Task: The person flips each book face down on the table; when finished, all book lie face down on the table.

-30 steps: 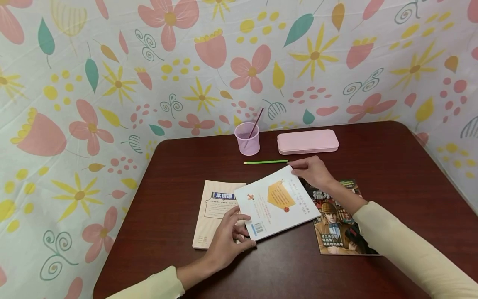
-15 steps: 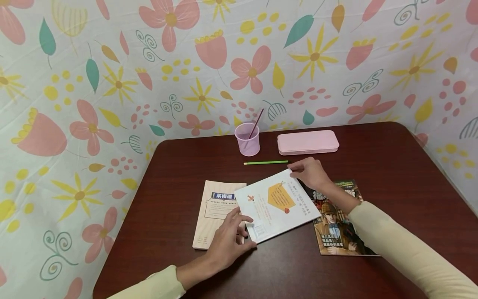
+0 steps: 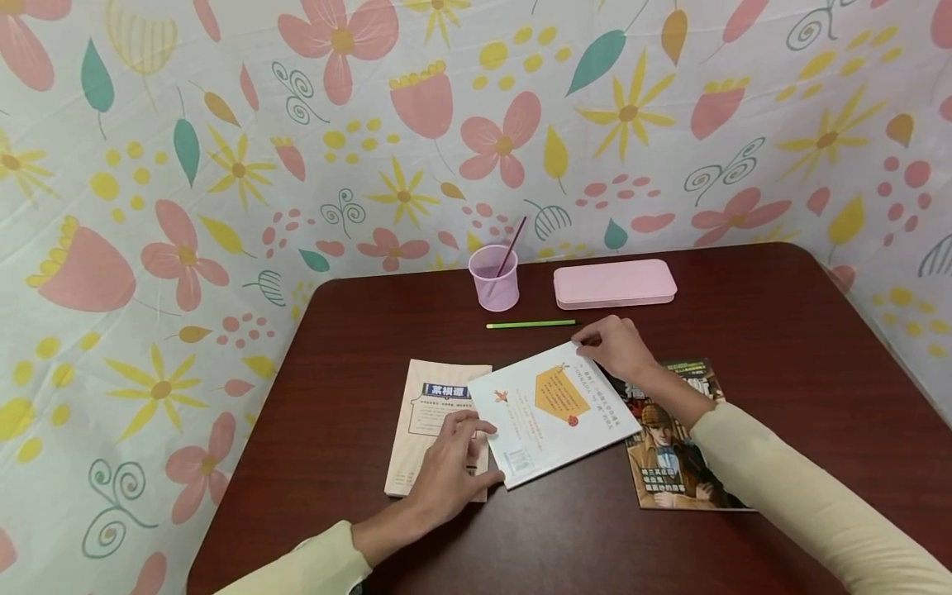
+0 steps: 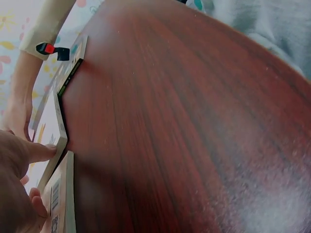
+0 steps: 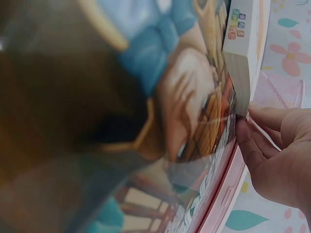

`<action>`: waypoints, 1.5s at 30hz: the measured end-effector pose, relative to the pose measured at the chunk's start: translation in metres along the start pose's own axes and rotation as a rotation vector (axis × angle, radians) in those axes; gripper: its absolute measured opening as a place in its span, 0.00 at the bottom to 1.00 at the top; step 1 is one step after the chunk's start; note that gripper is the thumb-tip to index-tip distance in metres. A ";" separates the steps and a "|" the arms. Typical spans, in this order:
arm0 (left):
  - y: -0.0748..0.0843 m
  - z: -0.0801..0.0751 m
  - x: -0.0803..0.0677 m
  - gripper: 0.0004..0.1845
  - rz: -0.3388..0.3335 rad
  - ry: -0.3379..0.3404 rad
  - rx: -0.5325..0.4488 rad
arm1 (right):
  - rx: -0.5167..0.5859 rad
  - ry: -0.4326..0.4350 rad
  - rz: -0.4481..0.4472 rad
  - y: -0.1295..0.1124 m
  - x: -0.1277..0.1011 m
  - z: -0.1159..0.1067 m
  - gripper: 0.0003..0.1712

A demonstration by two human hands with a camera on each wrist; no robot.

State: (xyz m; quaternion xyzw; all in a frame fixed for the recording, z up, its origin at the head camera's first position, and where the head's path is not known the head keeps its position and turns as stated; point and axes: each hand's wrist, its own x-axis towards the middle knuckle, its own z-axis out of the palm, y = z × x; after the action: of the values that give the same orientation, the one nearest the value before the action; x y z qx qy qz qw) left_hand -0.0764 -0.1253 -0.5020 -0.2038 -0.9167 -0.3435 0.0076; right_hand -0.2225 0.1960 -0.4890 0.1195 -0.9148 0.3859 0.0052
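Observation:
A white book [image 3: 521, 397] with an orange pentagon on its cover lies aslant in the middle of the head view. Its left corner overlaps a beige book [image 3: 427, 446]; its right side reaches over a magazine [image 3: 665, 463] with a detective figure. My left hand [image 3: 446, 467] holds the white book's lower-left corner between thumb and fingers, above the beige book. In the left wrist view the thumb lies on the white book's edge. My right hand [image 3: 621, 347] pinches the far upper corner, and the right wrist view shows the fingertips meeting at the book's corner [image 5: 239, 82].
Behind the books a green pencil [image 3: 531, 324] lies on the dark wooden table [image 3: 335, 330]. A pink mesh cup [image 3: 497, 285] holding a purple stick stands farther back, beside a pink pencil case [image 3: 614, 283]. Flowered cloth [image 3: 416, 190] hangs behind the table.
The white book's far corner and my right hand have come slightly nearer. My left hand keeps its place at the lower corner. Everything else on the table stays put.

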 end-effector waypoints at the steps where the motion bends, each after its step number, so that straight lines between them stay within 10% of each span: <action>1: -0.001 0.000 0.001 0.30 -0.005 0.000 0.004 | 0.002 0.001 -0.002 0.000 0.000 0.000 0.12; 12: -0.007 -0.008 0.014 0.31 -0.023 0.014 0.028 | 0.001 -0.015 -0.060 0.001 -0.003 -0.003 0.11; 20: -0.025 -0.033 0.049 0.36 0.002 -0.018 -0.083 | 0.020 -0.104 -0.109 -0.011 -0.023 -0.019 0.24; 30: -0.048 -0.054 0.089 0.46 0.099 -0.219 -0.159 | -0.022 -0.198 -0.094 -0.021 -0.063 -0.035 0.50; 45: -0.067 -0.046 0.112 0.47 0.165 -0.415 -0.196 | -0.032 -0.255 -0.052 -0.016 -0.102 -0.033 0.67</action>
State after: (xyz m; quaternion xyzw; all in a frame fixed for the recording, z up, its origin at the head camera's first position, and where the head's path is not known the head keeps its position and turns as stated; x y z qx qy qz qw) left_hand -0.2100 -0.1589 -0.4913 -0.3442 -0.8412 -0.3796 -0.1727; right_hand -0.1221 0.2303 -0.4650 0.1912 -0.9106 0.3527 -0.0991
